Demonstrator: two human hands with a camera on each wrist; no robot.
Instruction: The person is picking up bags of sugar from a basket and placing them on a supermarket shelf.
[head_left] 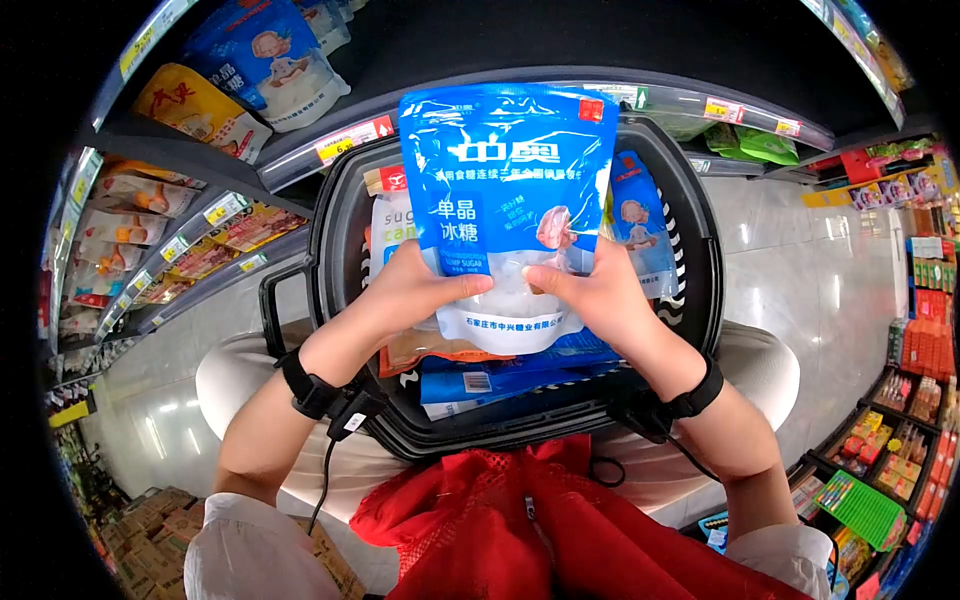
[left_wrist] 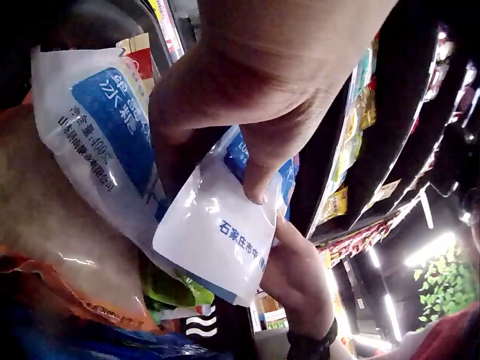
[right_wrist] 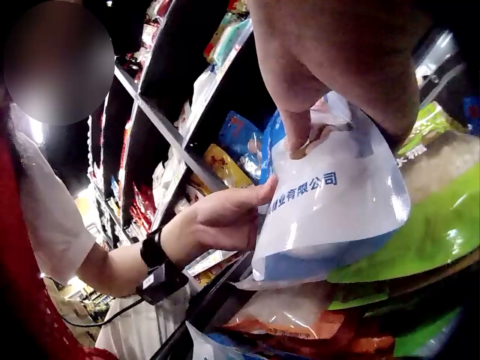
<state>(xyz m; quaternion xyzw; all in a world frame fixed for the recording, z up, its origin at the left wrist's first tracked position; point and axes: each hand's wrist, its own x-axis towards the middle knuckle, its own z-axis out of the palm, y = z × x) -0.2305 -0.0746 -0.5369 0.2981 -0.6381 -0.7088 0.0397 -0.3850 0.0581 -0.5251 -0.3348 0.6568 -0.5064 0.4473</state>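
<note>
A blue and white pouch of lump sugar [head_left: 510, 215] is held upright, its printed front facing up, above a dark basket [head_left: 318, 215]. My left hand [head_left: 415, 290] grips its lower left side, thumb across the front. On the lower right side my right hand [head_left: 595, 295] grips it the same way, thumb tip near the other. The left wrist view shows the pouch's white lower part [left_wrist: 214, 225] under my left hand [left_wrist: 255, 97]. In the right wrist view my right hand [right_wrist: 337, 67] pinches the pouch [right_wrist: 330, 202], fingers partly hidden behind it.
Inside the basket lie several bags, including another blue pouch [head_left: 640, 225] and a white one [head_left: 390, 215]. Shelves with blue pouches [head_left: 270, 60] and a yellow bag [head_left: 200, 110] stand beyond it. Racks of goods [head_left: 900, 400] line the right, across a tiled floor [head_left: 780, 260].
</note>
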